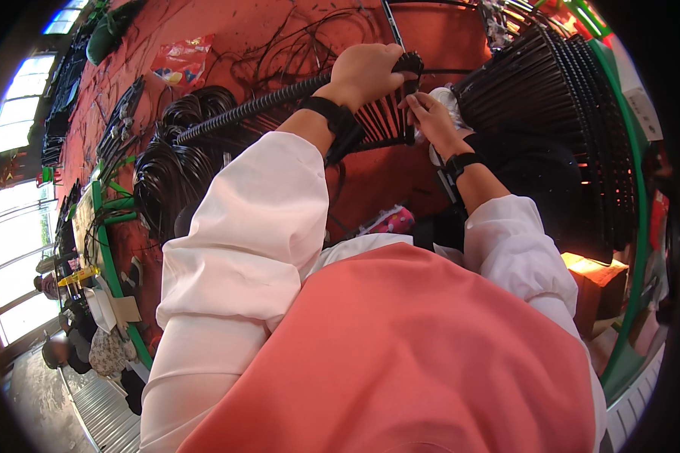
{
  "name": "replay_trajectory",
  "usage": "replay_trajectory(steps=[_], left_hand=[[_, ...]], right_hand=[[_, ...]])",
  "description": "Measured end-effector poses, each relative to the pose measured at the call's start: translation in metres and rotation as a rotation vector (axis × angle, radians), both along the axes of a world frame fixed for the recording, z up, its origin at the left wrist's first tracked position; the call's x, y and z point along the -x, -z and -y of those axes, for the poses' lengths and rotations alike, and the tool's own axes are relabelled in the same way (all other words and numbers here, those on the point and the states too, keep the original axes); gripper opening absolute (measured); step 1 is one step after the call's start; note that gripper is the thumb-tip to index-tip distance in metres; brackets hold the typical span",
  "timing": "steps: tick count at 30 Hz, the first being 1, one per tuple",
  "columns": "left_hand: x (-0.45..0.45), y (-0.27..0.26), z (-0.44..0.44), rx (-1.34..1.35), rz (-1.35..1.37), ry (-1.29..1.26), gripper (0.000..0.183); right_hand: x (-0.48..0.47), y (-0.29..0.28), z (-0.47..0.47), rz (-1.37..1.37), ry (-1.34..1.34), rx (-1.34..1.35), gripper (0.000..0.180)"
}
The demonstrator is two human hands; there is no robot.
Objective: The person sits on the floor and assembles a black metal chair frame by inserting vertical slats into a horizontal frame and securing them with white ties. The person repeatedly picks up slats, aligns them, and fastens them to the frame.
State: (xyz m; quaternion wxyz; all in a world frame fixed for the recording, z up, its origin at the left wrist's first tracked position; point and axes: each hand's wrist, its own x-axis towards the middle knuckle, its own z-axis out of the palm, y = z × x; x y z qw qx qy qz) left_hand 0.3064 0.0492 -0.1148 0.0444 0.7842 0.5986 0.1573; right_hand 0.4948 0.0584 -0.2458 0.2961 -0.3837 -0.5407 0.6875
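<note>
My left hand (368, 71) is closed round the dark woven edge of a wicker-like frame (377, 122), near its upper corner. A row of dark slats runs below that hand. Just to the right, my right hand (430, 116) has thumb and forefinger together at the same corner; whether a strand lies between them is too small to tell. A long dark rod wrapped in coiled strip (255, 105) extends from under my left hand to the lower left. Large loops of dark brown strip (167, 170) lie beside its far end.
Stacked dark woven panels (544, 85) stand at the right, by a green rail (634, 187). Loose strands (283, 51) and a red plastic bag (184, 59) lie on the red surface. A cardboard box (598, 283) is at the lower right; a person (79, 340) is far left.
</note>
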Motion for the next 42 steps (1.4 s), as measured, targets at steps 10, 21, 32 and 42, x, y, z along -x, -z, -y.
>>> replay_trajectory(steps=[10, 21, 32, 42], left_hand=[[-0.001, -0.003, 0.001, 0.002, -0.046, 0.002, 0.042], [0.067, -0.072, 0.054, -0.057, 0.146, -0.021, 0.036], [0.161, -0.182, 0.179, -0.367, 0.323, -0.253, 0.031], [0.166, -0.276, 0.225, -0.511, 0.632, -0.359, 0.027]], right_hand=[[-0.002, -0.005, 0.004, 0.065, 0.015, 0.037, 0.034], [0.011, -0.064, 0.045, 0.274, -0.047, -0.277, 0.034], [0.002, -0.155, 0.080, 0.100, 0.028, -0.620, 0.014], [-0.033, -0.207, 0.053, 0.046, 0.085, -0.754, 0.010]])
